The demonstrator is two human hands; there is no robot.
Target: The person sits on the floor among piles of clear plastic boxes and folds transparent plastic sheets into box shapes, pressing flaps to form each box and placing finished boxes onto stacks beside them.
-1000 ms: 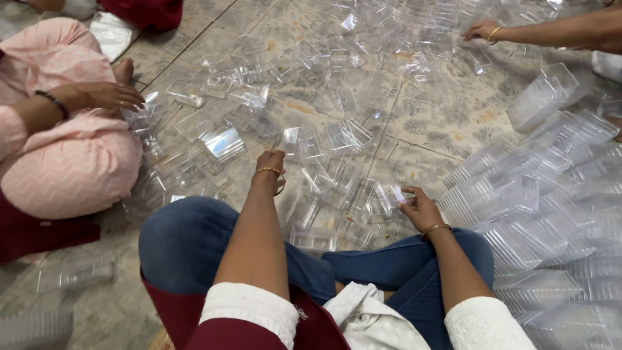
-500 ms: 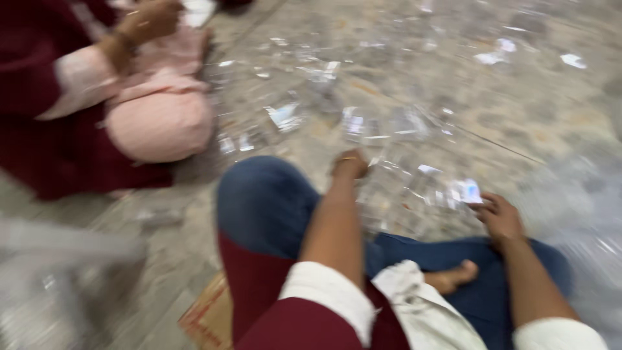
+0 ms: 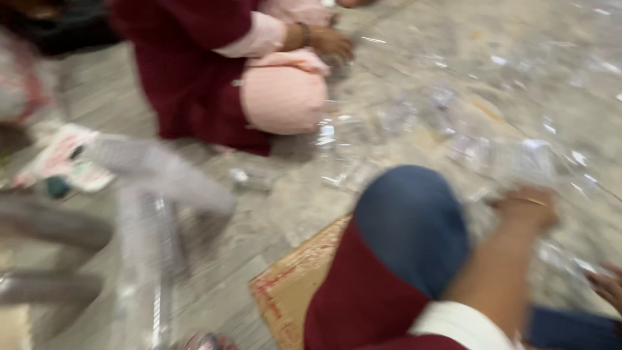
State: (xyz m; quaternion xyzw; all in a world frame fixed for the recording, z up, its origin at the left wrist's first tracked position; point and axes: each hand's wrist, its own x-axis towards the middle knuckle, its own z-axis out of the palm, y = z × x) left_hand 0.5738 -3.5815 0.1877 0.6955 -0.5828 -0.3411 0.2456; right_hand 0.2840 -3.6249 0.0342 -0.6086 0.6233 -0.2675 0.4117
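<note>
1. The picture is blurry, so small things are hard to make out.
2. The person sits on the stone floor (image 3: 272,214) with a knee in blue trousers (image 3: 411,223) up in front.
3. The left hand (image 3: 528,210) reaches past that knee and down into a heap of clear plastic pieces (image 3: 512,162). It touches the heap, but I cannot tell if the fingers are closed on a piece or just resting.
4. The right hand (image 3: 606,285) peeks in at the right edge, low near the floor. Only a bit shows — I cannot tell if it holds anything.
5. More clear pieces lie scattered over the floor, up to the far side.
6. A flat bit of brown cardboard (image 3: 295,288) lies under the person's leg.
7. Another person in dark red and pink (image 3: 259,78) sits close by on the left, with a hand (image 3: 330,42) down by the pieces.
8. What could go wrong — the pieces look thin and slippery, so one might slip out of the fingers, or get squashed under a knee because they lie so near the legs.
</note>
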